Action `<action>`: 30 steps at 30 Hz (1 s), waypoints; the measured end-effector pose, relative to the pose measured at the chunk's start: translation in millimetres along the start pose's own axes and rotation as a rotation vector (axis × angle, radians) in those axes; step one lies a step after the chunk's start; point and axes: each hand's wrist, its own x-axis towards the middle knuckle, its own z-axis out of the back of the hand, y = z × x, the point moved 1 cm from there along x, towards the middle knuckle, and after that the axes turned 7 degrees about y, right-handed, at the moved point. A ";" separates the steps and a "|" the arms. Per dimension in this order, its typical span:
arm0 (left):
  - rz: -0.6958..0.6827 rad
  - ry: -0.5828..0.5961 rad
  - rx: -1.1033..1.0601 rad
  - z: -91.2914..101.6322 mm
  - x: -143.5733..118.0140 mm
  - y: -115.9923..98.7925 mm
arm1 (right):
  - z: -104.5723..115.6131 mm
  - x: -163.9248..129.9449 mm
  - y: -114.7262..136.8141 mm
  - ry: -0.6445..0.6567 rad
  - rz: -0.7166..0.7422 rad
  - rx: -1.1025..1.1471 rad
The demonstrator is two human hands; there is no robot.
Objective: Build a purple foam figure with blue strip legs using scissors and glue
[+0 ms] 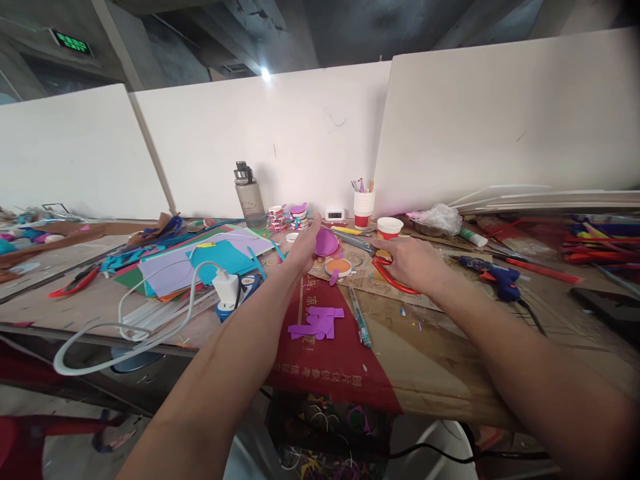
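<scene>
Left hand [304,248] reaches far over the bench, fingers loosely curled around a magenta foam disc [326,243]. Right hand [413,263] lies flat on the red-handled scissors [387,270], fingers closed over the handles. Bench near edge runs just below the forearms; bare cardboard [425,360] lies open between the arms. Count: one orange disc [339,267], one pen [360,315], one glue gun [495,277], two paper cups [389,228], one bottle [249,193]. Red sheet [330,367] bears gold print, unreadable.
</scene>
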 end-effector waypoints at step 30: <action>0.096 0.170 -0.029 9.8 6.1 2.6 | -14.6 7.0 -3.4 0.025 0.003 0.208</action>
